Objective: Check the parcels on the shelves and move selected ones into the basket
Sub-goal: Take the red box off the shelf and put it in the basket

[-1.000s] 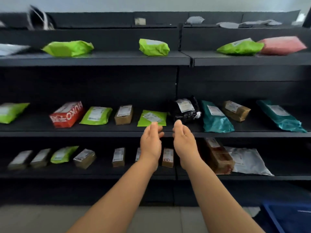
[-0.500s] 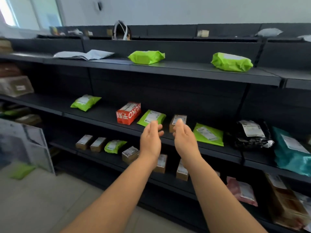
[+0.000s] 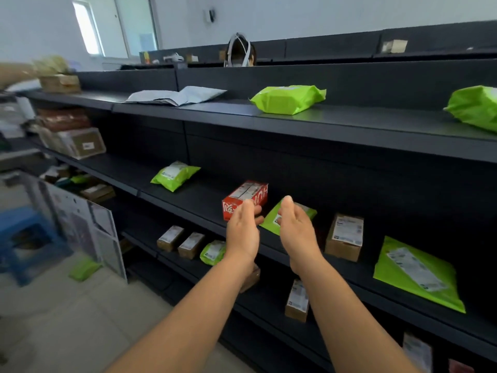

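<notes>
We see both forearms reaching toward the dark shelving, palms turned toward each other. Our left hand (image 3: 243, 232) has its fingers straight and relaxed, holding nothing; it is in front of the red carton (image 3: 245, 198) on the middle shelf (image 3: 188, 196), and we cannot tell whether the fingertips touch it. Our right hand (image 3: 295, 230) is likewise spread and empty, in front of a flat green mailer (image 3: 309, 212) lying just beside the carton. To the right on the same shelf stands a brown labelled box (image 3: 345, 237), then a large green mailer (image 3: 416, 275) lying flat. Further left on that shelf lies a small green pouch (image 3: 174, 175). On the top shelf (image 3: 349, 122) we see a grey mailer (image 3: 177, 96), a green wrapped parcel (image 3: 287, 99) and another green parcel (image 3: 476, 109) cut off by the right edge. The lower shelf carries two small brown boxes (image 3: 180, 241), a green packet (image 3: 213, 253) and a further brown box (image 3: 297, 301). At far left, cardboard boxes (image 3: 78, 142) are blurred; a blue stool (image 3: 29, 238) stands on the floor, with a green parcel (image 3: 85, 269) lying near it. The basket is not visible in this view.
</notes>
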`<act>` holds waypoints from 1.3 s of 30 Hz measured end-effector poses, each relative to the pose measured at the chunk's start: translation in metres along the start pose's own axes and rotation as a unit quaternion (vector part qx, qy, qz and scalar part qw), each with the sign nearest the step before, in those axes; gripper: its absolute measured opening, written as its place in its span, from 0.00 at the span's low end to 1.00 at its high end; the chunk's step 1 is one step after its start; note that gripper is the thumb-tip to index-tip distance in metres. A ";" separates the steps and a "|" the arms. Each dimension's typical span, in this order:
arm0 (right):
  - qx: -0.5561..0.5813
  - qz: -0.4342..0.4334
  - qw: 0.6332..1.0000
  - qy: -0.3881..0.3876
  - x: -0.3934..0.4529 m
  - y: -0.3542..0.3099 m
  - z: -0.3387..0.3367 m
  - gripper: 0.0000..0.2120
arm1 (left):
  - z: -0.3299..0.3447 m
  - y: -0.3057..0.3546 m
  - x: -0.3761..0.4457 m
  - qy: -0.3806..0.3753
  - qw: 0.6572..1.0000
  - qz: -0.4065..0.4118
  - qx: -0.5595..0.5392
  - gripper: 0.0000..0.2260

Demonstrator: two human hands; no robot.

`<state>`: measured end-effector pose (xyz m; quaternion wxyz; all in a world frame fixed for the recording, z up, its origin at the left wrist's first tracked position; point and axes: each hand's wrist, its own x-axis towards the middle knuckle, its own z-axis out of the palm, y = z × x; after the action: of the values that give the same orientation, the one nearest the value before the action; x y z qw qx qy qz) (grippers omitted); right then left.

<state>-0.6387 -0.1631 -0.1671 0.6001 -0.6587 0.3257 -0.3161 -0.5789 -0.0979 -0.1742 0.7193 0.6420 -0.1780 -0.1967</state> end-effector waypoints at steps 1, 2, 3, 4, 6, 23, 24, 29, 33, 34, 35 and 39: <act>0.001 0.000 1.000 -0.003 0.012 0.000 0.005 0.17 | 0.000 -0.001 0.012 0.008 1.000 -0.002 0.002 0.13; 0.003 0.004 1.000 -0.005 0.025 0.001 0.009 0.16 | 0.001 -0.002 0.024 0.015 1.000 -0.004 0.002 0.13; 0.005 0.006 1.000 -0.008 0.037 0.002 0.014 0.15 | 0.000 -0.002 0.035 0.021 1.000 -0.005 0.000 0.13; 0.007 0.007 1.000 -0.011 0.048 0.004 0.018 0.14 | 0.000 -0.002 0.045 0.027 1.000 -0.005 0.001 0.12; 0.004 0.017 1.000 -0.018 0.068 0.008 0.028 0.21 | -0.002 -0.004 0.064 0.038 0.999 -0.003 0.007 0.10; 0.008 0.085 0.996 0.037 0.177 0.036 0.087 0.24 | -0.051 -0.033 0.211 0.020 0.999 -0.042 0.025 0.21; 0.003 0.091 0.995 0.047 0.184 0.039 0.094 0.24 | -0.054 -0.036 0.222 0.010 0.998 -0.045 0.029 0.21; -0.035 0.130 0.987 0.082 0.221 0.058 0.128 0.28 | -0.069 -0.053 0.275 -0.046 0.994 -0.087 0.055 0.22; -0.040 0.166 0.979 0.113 0.239 0.078 0.147 0.31 | -0.076 -0.070 0.308 -0.099 0.986 -0.118 0.066 0.22; -0.038 0.176 0.976 0.123 0.242 0.083 0.150 0.32 | -0.077 -0.074 0.314 -0.110 0.983 -0.127 0.068 0.22; -0.039 0.184 0.973 0.132 0.245 0.089 0.153 0.32 | -0.078 -0.078 0.320 -0.120 0.981 -0.137 0.069 0.22; -0.046 0.211 0.965 0.151 0.255 0.107 0.159 0.31 | -0.077 -0.096 0.336 -0.147 0.971 -0.177 0.070 0.22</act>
<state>-0.3653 -0.2837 -0.2796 0.5663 -0.5466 0.5581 -0.2628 -0.2562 -0.2130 -0.2771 0.5921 0.6761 -0.1785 -0.4006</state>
